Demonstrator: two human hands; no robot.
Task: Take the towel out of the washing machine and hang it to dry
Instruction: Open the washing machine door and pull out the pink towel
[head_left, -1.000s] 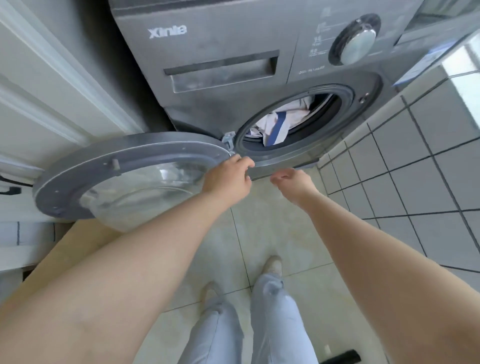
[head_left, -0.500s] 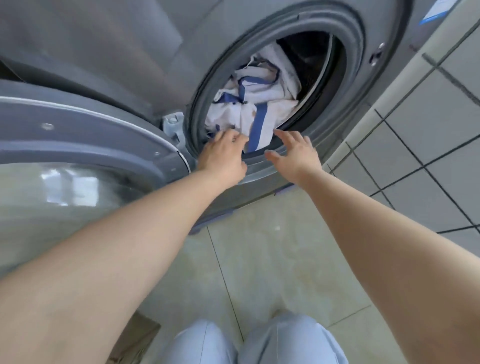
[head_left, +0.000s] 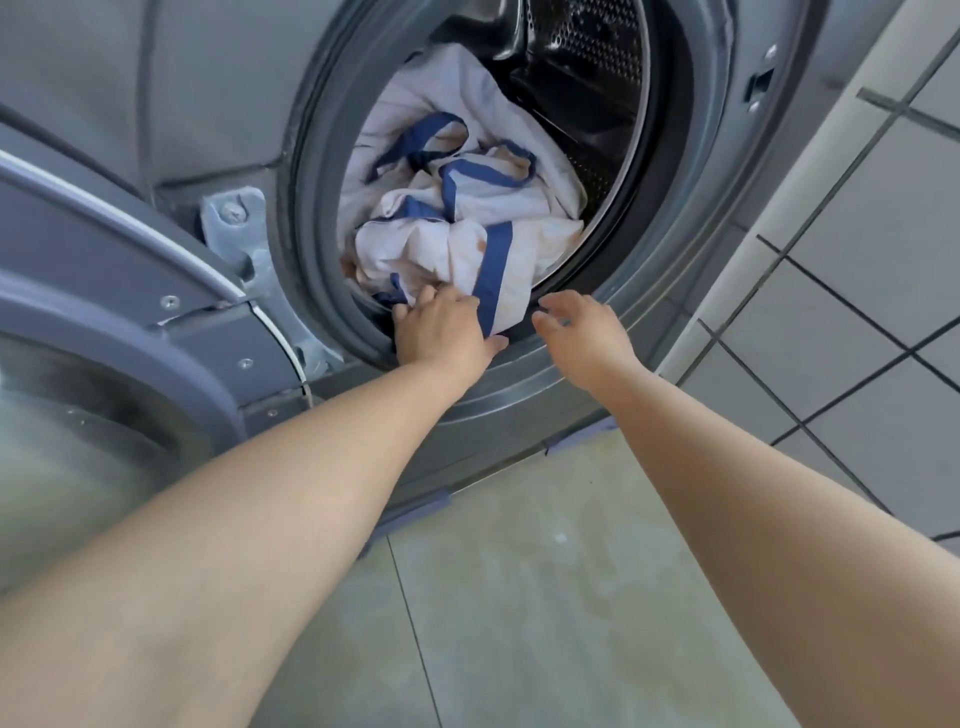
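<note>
A crumpled white towel with blue stripes lies bunched in the drum of the grey washing machine, spilling over the lower lip of the opening. My left hand reaches into the bottom of the opening and its fingers touch the towel's lower edge beside a blue stripe; whether they grip the cloth is hidden. My right hand hovers just right of the towel over the door rim, fingers loosely spread and holding nothing.
The machine's round door stands swung open to the left, its glass bowl near my left forearm. A grey-tiled wall rises close on the right. Pale floor tiles lie below.
The camera and both hands have moved closer to the drum. My left hand has pushed forward onto the towel's lower edge, and my right hand has come up beside it.
</note>
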